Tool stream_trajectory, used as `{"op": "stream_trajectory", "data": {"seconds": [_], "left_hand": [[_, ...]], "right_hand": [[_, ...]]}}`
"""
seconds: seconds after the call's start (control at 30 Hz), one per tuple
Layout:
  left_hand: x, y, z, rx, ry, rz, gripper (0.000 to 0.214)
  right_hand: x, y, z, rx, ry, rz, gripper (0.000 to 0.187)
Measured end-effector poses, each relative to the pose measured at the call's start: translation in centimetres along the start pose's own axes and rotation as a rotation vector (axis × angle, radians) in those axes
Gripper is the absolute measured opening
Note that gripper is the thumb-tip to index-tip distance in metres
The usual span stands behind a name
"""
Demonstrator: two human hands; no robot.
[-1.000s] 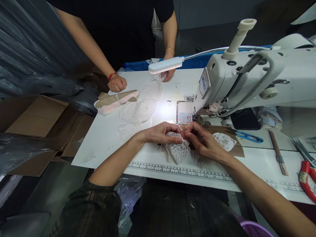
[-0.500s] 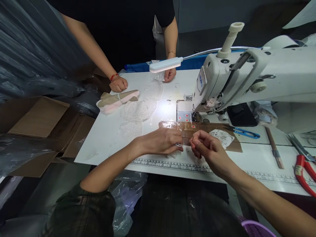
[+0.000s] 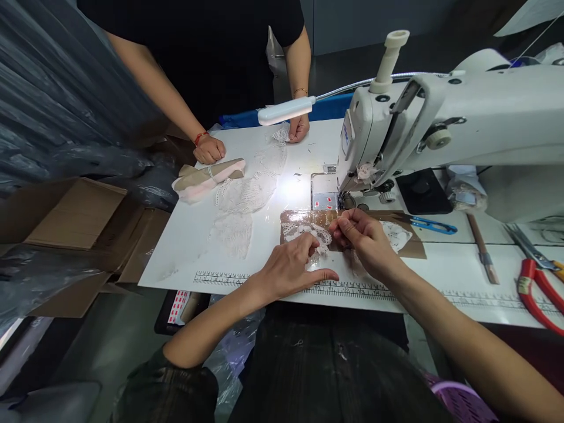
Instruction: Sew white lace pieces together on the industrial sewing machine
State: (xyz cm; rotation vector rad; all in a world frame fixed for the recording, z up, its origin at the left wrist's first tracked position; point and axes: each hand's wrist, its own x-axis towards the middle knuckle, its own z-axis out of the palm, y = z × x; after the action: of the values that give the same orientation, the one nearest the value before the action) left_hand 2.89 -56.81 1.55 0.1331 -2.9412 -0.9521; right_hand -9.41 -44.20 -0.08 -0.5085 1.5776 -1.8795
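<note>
Head view, looking down on white table (image 3: 185, 258), with printed ruler scale (image 3: 220, 277) along its near edge.

Lace piece (image 3: 307, 231): small, white, lying flat on glossy brown taped patch (image 3: 291, 218) at table centre, just in front of needle area of sewing machine (image 3: 440, 117).

Right hand (image 3: 368, 242): over the patch, thumb and forefinger clenched in a pinch on right end of lace piece. Remaining fingers (image 3: 352, 238) curled under. Forearm coming in from lower right.

Left hand (image 3: 291, 270): palm down, released, grasping nothing. Fingers loosely spread, forefinger stretched along ruler scale, hand touching near edge of lace piece and hiding part of it.

Around the hands:
- Lamp (image 3: 286, 110) on a flexible neck, lit, with a bright glare on table just beyond the patch.
- Blue snips (image 3: 425, 224) right of the patch, near right hand but apart from it.
- Wooden-handled tool (image 3: 482, 255) further right; red-handled scissors (image 3: 535, 291) at far right edge.
- Loose lace pieces (image 3: 244, 194) spread left of centre, well apart from both hands.
- Pink-and-beige bundle (image 3: 207, 175) at far left of table.

Across the table: a co-worker in a black top. Co-worker's fist (image 3: 209, 150) with red wrist band, just beside the bundle. Co-worker's other hand (image 3: 299, 126) under the lamp, on lace at far edge.

Cardboard box (image 3: 66, 211) off table's left side.
</note>
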Motion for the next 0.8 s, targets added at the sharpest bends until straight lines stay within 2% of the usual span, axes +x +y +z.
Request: {"op": "stream_trajectory", "data": {"seconds": [0.1,0.33,0.43,0.53,0.67,0.8], "left_hand": [[0.4,0.1,0.2,0.065,0.055,-0.083,0.053],[0.1,-0.2,-1.3,-0.156,0.103,-0.115,0.016],[-0.3,-0.3,-1.8,-0.232,0.049,-0.094,0.026],[0.0,-0.3,-1.9,-0.260,-0.011,-0.140,0.041],[0.9,-0.7,-1.7,-0.351,-0.031,-0.173,0.031],[1.1,-0.9,-1.5,-0.434,-0.002,-0.115,0.020]], "right_hand": [[-0.4,-0.2,0.5,0.060,-0.055,0.006,0.031],[-1.4,-0.2,0.8,-0.081,-0.116,-0.082,0.025],[-1.5,-0.2,0.9,-0.130,-0.116,-0.095,0.025],[-1.4,-0.2,1.2,-0.166,-0.105,-0.125,0.025],[-1.5,-0.3,1.3,-0.163,-0.116,-0.122,0.026],[-2.0,-0.3,1.6,-0.176,-0.143,-0.133,0.024]]}}
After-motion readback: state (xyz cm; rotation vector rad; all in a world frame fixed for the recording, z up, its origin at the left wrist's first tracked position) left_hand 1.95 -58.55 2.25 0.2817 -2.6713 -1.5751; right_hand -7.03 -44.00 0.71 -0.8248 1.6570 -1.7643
